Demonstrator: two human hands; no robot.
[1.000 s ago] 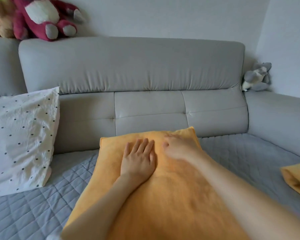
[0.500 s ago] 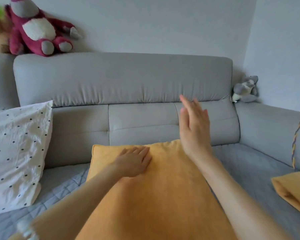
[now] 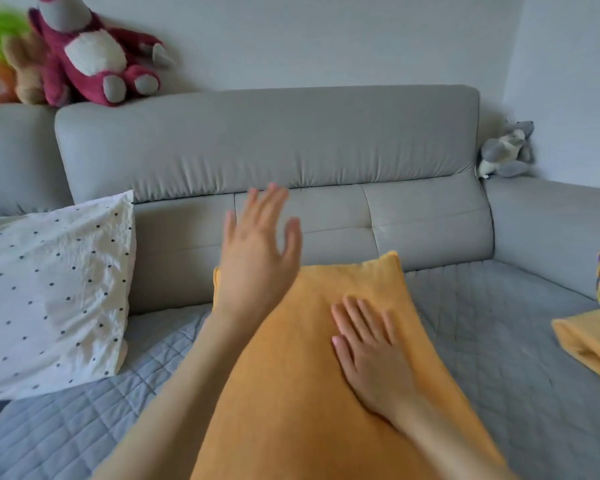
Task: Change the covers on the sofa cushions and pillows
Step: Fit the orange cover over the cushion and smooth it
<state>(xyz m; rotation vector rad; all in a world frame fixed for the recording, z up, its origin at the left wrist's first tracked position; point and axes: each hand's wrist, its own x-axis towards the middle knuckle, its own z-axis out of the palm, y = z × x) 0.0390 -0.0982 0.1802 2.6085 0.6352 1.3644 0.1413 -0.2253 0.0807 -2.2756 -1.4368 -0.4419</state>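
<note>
Your sofa (image 3: 267, 140) is grey, its seat covered by a quilted grey pad (image 3: 84, 420). An orange pillow (image 3: 326, 393) lies flat on the pad in front of you. A white dotted pillow (image 3: 49, 292) leans against the backrest to the left. A folded orange cover (image 3: 593, 344) lies on the pad at the right edge. Plush toys (image 3: 90, 53) sit on top of the backrest; a grey one (image 3: 506, 150) sits at the corner.

I get one wide-angle head view, looking forward and down from close over the orange pillow (image 3: 309, 393) at lower centre; the grey sofa backrest (image 3: 267, 140) crosses the upper frame, bare wall above, edges bowed by the lens
</note>
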